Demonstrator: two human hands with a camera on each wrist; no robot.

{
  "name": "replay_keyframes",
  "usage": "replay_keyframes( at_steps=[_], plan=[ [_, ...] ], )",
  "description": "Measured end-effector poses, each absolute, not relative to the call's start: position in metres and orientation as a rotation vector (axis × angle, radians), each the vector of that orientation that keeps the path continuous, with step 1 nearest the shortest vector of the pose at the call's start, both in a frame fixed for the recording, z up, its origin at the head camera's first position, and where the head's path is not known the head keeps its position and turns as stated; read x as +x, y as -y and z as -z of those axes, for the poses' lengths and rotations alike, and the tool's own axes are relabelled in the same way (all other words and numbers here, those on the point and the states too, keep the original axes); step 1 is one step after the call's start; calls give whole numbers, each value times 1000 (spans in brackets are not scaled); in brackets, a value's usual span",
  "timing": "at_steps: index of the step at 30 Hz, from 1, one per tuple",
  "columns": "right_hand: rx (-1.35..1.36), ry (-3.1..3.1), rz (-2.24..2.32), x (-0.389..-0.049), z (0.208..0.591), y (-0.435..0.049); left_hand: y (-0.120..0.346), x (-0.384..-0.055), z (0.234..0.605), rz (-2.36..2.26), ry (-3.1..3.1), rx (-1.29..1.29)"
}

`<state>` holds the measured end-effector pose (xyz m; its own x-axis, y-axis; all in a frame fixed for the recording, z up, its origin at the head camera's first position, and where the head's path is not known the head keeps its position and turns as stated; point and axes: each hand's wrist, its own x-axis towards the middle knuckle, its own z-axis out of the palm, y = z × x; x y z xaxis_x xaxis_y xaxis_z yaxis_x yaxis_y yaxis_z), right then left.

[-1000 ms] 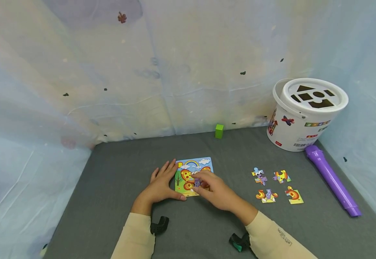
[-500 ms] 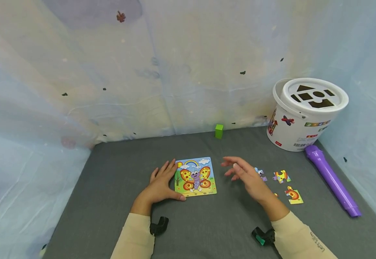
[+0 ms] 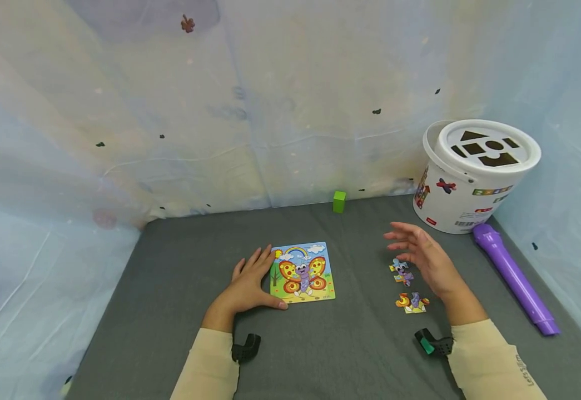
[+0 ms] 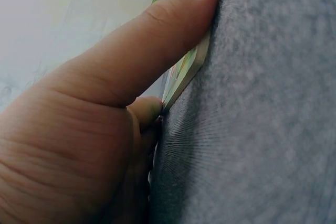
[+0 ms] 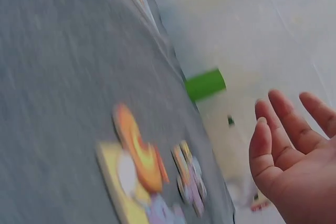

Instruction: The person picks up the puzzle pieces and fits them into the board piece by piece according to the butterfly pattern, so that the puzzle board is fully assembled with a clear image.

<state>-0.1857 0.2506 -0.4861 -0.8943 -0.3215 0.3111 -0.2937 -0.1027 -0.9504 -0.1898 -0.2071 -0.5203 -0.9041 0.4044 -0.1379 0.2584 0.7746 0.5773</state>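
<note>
Butterfly board (image 3: 304, 272) lies flat mid-table, left hand (image 3: 247, 286) spread with straight fingers against its left edge, thumb at the near edge. To the right, I see the right hand (image 3: 432, 265) raised, relaxed and loosely bent, just beside a far puzzle piece (image 3: 401, 273); a near puzzle piece (image 3: 412, 304) lies below. Far right, a purple tube (image 3: 515, 279) lies by a white bucket (image 3: 455, 203).

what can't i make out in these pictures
Head view: grey surface beneath the right hand, hidden by that hand.
Head view: inside of the bucket, hidden by wall and lid.
Left wrist view: most of the picture on the butterfly board, behind the left hand.
Right wrist view: nearer puzzle piece, blurred and cut off by the bottom edge.
</note>
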Motion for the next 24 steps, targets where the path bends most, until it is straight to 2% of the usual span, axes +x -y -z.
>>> replay_keyframes(
  at_steps=[6,12,24],
  plan=[
    [-570,-2203,2129,-190,494,-277,207,-190,519,-837,-2712,517],
    [-452,-2404,1852,-192,507,-292,206,-187,519,-849,-2703,513],
    [-642,-2569,1269,-194,509,-289,207,-188,520,-855,-2720,520]
  ],
)
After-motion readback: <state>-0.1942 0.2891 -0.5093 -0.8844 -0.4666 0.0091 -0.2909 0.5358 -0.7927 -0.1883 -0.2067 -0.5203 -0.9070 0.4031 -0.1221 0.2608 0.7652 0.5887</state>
